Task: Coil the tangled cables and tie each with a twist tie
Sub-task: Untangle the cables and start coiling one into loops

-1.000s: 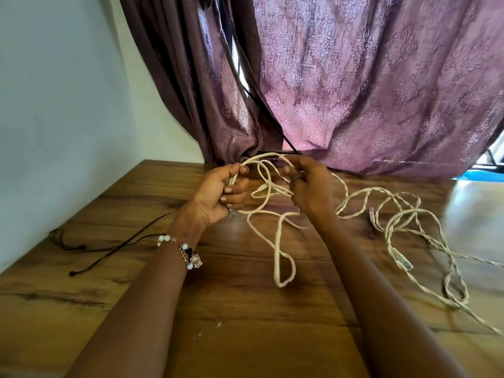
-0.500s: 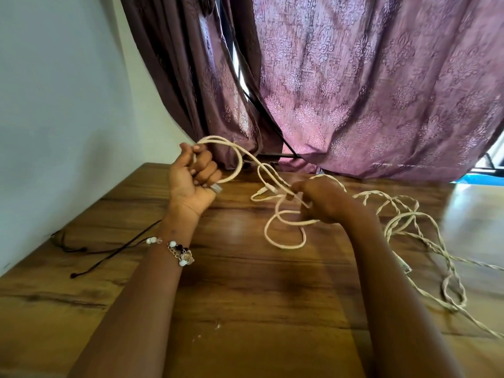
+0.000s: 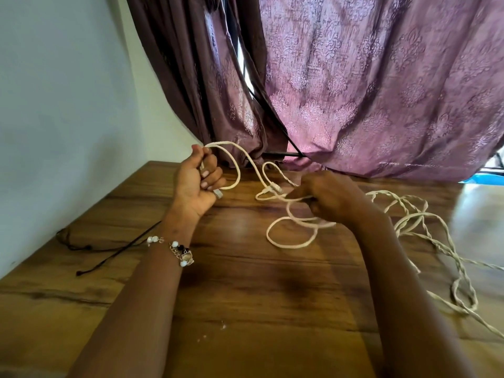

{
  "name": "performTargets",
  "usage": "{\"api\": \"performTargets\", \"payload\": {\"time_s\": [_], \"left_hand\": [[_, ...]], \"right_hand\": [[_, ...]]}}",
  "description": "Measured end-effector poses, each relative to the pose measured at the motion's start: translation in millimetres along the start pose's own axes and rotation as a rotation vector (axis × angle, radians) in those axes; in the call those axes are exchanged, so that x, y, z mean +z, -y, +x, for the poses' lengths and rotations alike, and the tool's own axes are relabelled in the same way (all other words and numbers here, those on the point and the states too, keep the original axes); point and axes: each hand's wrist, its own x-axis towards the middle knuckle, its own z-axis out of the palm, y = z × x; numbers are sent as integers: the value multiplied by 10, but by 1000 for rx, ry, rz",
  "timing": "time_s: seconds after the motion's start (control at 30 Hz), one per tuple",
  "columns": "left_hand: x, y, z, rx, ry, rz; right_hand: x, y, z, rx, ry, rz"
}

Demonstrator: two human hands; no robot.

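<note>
Now cream cable [image 3: 289, 242] strung between left grip [image 3: 197, 184] and right grip [image 3: 327, 196].

Cream cable [image 3: 289, 241]: thin and tangled; one end rises in an arch near the table's [image 3: 245, 309] far edge, with loose loops mid-table.
Cream cable's tail: twisted strands trail in loops toward the table's right edge.
Connector [image 3: 274, 189]: small, pale, raised among the loops.
Black cable [image 3: 114, 253]: thin, uncoiled, lying slack by the table's left edge.

Bare forearms, sleeveless to the frame edge; beaded charm bracelet [image 3: 174, 248] on left wrist.
</note>
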Motion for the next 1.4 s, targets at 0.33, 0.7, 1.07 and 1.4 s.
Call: {"api": "performTargets", "payload": {"time_s": [0.33, 0.7, 1.07, 1.4], "left_hand": [[281, 247, -95, 12, 89, 338], [361, 448, -222, -300, 418, 482], [312, 415, -135, -571, 663, -175], [352, 522, -192, -498, 221, 458]], "right_hand": [[-26, 290, 72, -233, -175, 267], [-12, 273, 90, 276, -641, 1017], [76, 317, 49, 211, -233, 1155], [419, 281, 157, 318, -247, 761]]}}
